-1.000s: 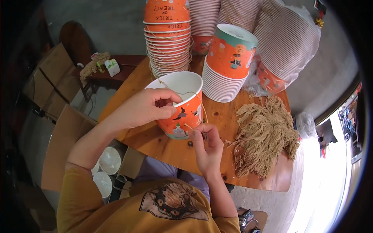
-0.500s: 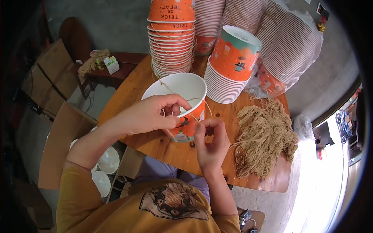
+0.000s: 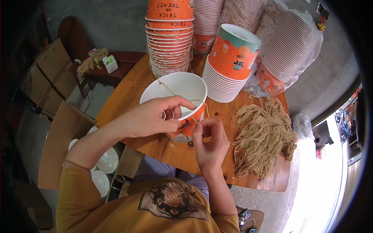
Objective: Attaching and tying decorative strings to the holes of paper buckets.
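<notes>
A white-lined paper bucket (image 3: 185, 82) with an orange printed outside stands near the table's front edge. My left hand (image 3: 161, 116) straddles its near rim, thumb outside and index finger stretched over the edge; the other fingers curl beside the rim. Thin tan twine (image 3: 168, 88) runs from the bucket's far left rim across its opening and loops out at the right side. Just right of the bucket, my right hand (image 3: 211, 136) pinches the twine between thumb and index finger. The exact grip of the curled left fingers is partly hidden.
A tan twine bundle (image 3: 264, 136) lies on the wooden table (image 3: 155, 149) at right. Behind stand a tall stack of twined orange buckets (image 3: 169, 42), a shorter stack (image 3: 225, 79) and plastic-wrapped stacks (image 3: 291, 46). A cardboard box (image 3: 64, 143) with white buckets sits lower left.
My left index finger has straightened and reached a little further right over the rim. The right hand keeps its pinch on the twine, and the twine loop beside the bucket has narrowed slightly.
</notes>
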A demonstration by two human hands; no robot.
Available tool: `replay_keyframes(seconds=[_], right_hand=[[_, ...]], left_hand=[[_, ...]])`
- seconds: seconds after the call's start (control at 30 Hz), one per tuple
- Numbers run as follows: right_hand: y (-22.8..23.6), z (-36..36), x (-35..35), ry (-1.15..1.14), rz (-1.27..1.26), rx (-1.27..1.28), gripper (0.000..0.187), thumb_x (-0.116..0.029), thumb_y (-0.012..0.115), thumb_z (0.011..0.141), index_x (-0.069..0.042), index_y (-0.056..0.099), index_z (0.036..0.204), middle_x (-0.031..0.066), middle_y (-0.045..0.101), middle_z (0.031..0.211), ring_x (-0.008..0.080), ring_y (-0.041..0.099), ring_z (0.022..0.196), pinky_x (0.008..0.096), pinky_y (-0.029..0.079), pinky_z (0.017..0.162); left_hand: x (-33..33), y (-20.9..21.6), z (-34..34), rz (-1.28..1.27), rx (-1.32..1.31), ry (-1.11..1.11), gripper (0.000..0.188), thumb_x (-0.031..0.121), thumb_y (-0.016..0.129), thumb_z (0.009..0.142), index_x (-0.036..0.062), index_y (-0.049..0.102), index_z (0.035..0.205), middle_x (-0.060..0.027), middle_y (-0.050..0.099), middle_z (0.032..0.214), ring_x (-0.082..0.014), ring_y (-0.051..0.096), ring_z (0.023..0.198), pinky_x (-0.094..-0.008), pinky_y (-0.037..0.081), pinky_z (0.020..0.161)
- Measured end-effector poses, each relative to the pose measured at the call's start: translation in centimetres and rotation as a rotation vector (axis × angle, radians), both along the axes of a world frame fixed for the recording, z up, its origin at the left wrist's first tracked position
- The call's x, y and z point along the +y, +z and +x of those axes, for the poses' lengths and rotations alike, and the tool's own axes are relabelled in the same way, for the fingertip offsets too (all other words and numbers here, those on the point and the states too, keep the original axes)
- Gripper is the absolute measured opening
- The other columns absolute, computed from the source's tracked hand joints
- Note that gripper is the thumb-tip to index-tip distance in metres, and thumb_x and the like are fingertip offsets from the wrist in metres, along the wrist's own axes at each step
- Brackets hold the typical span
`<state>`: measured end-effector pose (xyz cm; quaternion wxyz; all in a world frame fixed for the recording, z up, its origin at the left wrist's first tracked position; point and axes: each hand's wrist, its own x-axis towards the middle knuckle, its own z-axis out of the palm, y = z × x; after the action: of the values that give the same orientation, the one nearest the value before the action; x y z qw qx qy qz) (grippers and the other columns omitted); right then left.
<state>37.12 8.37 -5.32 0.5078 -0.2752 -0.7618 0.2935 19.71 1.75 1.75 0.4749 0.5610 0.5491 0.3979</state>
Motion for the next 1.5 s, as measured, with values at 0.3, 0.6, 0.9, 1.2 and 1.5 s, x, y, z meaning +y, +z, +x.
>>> replay_keyframes(seconds=[0.3,0.6,0.9,1.2,1.5], right_hand=[[0.0,0.2,-0.2,-0.025,-0.033,-0.018,0.012,-0.004,0.068,0.084,-0.002,0.056,0.084,0.0033,0.063,0.079,0.0087,0.059,0.061,0.0229,0.049,0.057],[-0.8,1.5,0.4,0.012,-0.116,-0.147,0.013,-0.008,0.068,0.085,-0.003,0.057,0.090,0.0073,0.064,0.081,0.0178,0.064,0.062,0.0288,0.052,0.054],[0.1,3.6,2.8,0.140,-0.359,-0.020,0.012,-0.007,0.064,0.090,-0.004,0.057,0.099,0.0023,0.062,0.072,0.0055,0.054,0.061,0.0213,0.044,0.056],[1.1,2.2,2.6,0.228,-0.443,-0.057,0.011,-0.006,0.066,0.089,-0.002,0.057,0.094,-0.0028,0.056,0.068,0.0024,0.046,0.060,0.0188,0.040,0.055],[1.4,2.4,2.5,0.237,-0.471,-0.067,0.011,-0.007,0.065,0.090,-0.001,0.056,0.094,-0.0011,0.059,0.072,0.0030,0.052,0.063,0.0196,0.044,0.058]], left_hand=[[0.6,-0.4,1.0,-0.110,-0.071,0.012,0.029,0.013,0.053,0.095,0.0025,0.056,0.121,-0.0023,0.061,0.090,-0.0083,0.057,0.079,-0.0240,0.048,0.072],[2.6,-0.6,1.9,-0.067,0.452,-0.072,0.015,0.017,0.052,0.094,0.0025,0.055,0.094,-0.0107,0.065,0.080,-0.0213,0.064,0.072,-0.0338,0.049,0.065],[2.8,-1.7,2.3,0.292,0.378,0.134,0.008,0.011,0.052,0.093,0.0038,0.054,0.092,-0.0111,0.061,0.074,-0.0240,0.062,0.068,-0.0344,0.048,0.063],[4.6,-2.2,2.7,0.117,-0.021,0.034,0.005,0.003,0.054,0.093,0.0028,0.053,0.098,0.0003,0.058,0.088,-0.0065,0.054,0.082,-0.0221,0.045,0.073],[5.6,-2.6,1.8,-0.164,-0.468,0.056,0.036,0.006,0.062,0.086,-0.0031,0.050,0.120,-0.0052,0.059,0.097,-0.0105,0.055,0.087,-0.0235,0.046,0.078]])
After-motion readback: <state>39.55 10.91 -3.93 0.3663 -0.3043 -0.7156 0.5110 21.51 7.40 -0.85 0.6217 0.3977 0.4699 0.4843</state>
